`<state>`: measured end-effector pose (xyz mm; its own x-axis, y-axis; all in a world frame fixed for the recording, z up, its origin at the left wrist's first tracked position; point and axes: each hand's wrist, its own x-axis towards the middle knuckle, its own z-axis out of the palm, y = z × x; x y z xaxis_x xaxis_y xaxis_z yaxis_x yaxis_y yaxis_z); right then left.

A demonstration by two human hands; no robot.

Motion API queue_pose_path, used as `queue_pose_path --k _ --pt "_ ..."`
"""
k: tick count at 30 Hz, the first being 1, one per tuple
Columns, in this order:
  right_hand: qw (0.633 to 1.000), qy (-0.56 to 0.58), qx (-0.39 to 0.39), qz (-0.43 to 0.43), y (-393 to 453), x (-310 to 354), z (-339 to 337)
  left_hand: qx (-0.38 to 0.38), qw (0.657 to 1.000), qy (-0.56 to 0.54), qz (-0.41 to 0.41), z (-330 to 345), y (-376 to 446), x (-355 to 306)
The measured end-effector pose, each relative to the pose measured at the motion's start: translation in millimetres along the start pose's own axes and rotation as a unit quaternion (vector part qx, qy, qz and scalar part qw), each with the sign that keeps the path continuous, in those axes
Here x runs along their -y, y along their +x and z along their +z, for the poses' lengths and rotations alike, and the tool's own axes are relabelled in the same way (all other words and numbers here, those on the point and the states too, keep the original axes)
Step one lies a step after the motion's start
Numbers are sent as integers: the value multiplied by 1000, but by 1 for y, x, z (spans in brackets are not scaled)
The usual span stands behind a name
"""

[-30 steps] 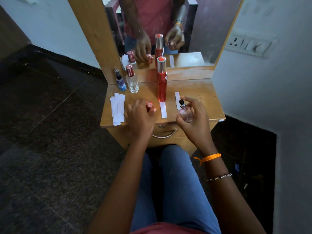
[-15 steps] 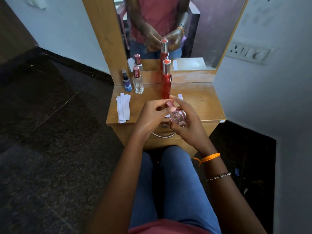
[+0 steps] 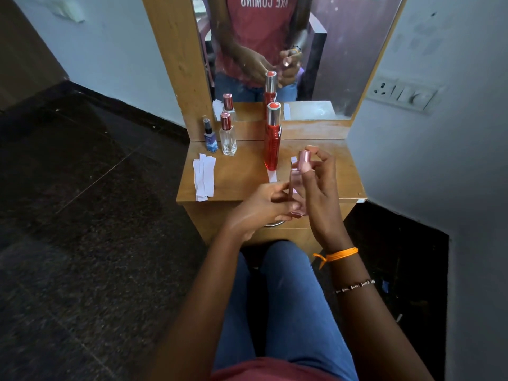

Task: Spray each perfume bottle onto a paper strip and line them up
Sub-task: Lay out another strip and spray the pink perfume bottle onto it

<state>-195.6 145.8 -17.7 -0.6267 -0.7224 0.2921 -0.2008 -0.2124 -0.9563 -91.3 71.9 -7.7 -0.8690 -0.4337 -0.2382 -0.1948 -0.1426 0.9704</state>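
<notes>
The pink bottle [image 3: 296, 185] is held upright above the front edge of the table [image 3: 239, 185], between both hands. The right hand [image 3: 320, 188] wraps its fingers round the upper body and the pink cap [image 3: 304, 160], hiding much of the glass. The left hand [image 3: 261, 207] grips the bottle's lower part; its fingertips cover the base, so how far down the bottle reaches is hard to tell.

A tall red bottle [image 3: 272, 138] stands mid-table on a paper strip [image 3: 272, 176], of which only the near end shows. Another strip [image 3: 293, 160] peeks out behind the cap, mostly hidden. At the back left corner stand a clear bottle [image 3: 228, 136] and, just beside it, a small blue bottle [image 3: 210, 137]. A loose stack of strips [image 3: 204, 177] lies at the left edge. The drawer handle below is almost wholly covered by the left hand.
</notes>
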Motion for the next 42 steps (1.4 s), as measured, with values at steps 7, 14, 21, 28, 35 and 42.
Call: queue_pose_path --k 7,14,21,28,35,42 --pt "997 69 -23 20 16 7 -16 -139 985 93 46 2 5 6" --pt "998 51 -39 1 18 12 -17 -171 975 124 75 8 5 8" --pt "995 -45 70 52 9 3 -26 -184 971 123 87 7 7 7" --pt "993 -88 -64 47 28 -5 -15 -289 945 130 76 5 14 8" --pt "978 -188 -86 21 76 -18 -9 -301 943 123 72 -13 10 9" --pt "979 -198 33 32 99 -24 -9 -295 944 130 64 -18 12 12"
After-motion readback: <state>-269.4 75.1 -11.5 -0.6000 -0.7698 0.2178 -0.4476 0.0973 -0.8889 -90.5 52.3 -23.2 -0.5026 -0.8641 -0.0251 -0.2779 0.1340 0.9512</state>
